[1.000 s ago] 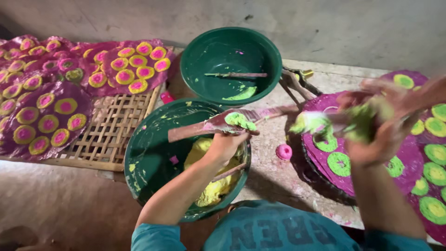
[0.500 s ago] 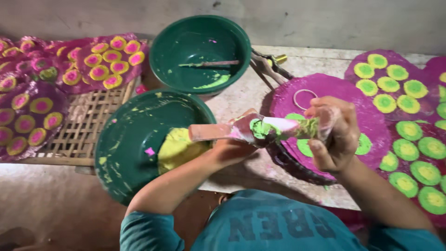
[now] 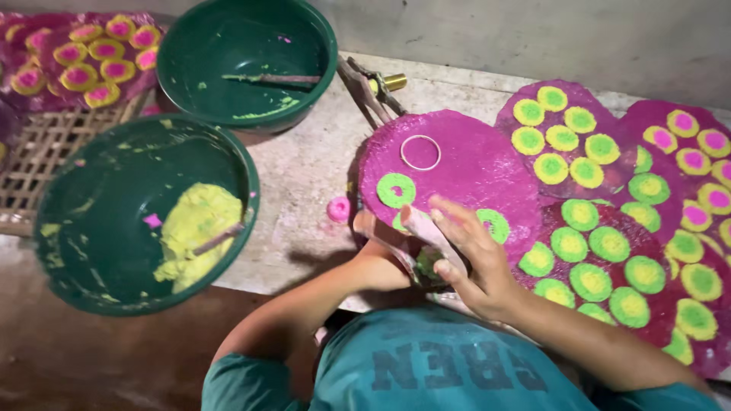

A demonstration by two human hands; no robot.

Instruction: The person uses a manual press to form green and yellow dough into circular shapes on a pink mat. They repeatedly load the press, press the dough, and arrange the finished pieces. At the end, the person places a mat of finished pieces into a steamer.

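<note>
Under my right hand [image 3: 472, 255], fingers loosely spread, my left hand [image 3: 384, 251] grips a flat wooden spatula [image 3: 430, 236] smeared with green paste [image 3: 428, 262]: soft, sticky, best held by the handle.

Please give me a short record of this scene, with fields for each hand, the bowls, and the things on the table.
left hand: holds a flat stick smeared with green paste
right hand: fingers spread, over the stick's end
near bowl: dark green, holds yellow paste
far bowl: dark green, a stick lies inside
magenta sheet: bears green rings and a thin hoop
other sheets: covered with green-and-yellow discs
</note>
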